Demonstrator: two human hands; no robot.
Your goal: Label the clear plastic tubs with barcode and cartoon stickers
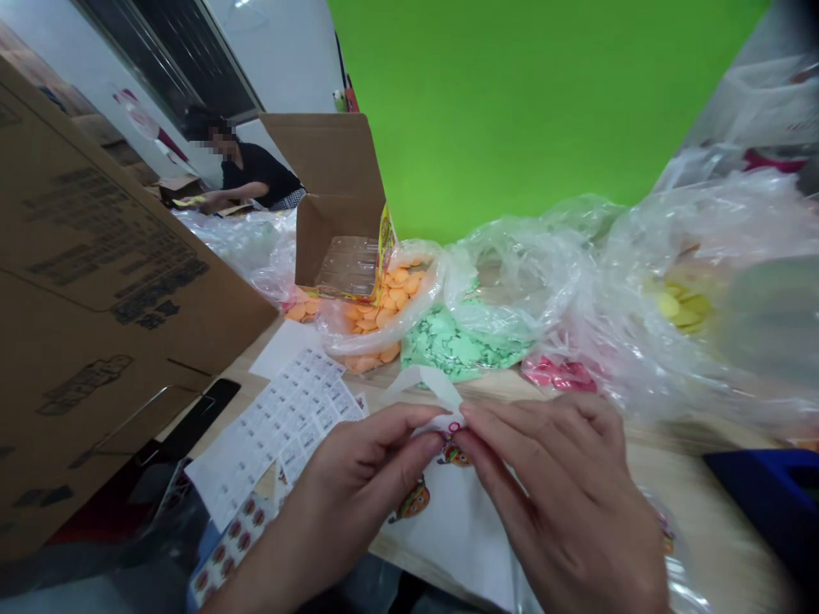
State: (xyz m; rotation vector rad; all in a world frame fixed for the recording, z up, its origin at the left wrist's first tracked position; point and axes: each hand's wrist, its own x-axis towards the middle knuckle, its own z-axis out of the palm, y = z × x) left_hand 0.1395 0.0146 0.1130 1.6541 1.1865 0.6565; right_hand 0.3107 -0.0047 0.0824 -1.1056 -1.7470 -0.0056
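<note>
My left hand and my right hand meet near the centre, each pinching a small white strip that carries a pink ring mark. A loose pale end of the strip rises behind the fingertips. Just below them lies a white sheet with colourful cartoon stickers, partly hidden by my hands. Left of my left hand are sheets of printed labels and a sheet of round reddish stickers.
An open box stands behind plastic bags of orange pieces, green pieces and yellow pieces. A large carton blocks the left. A blue bin is at right. Another person sits far back.
</note>
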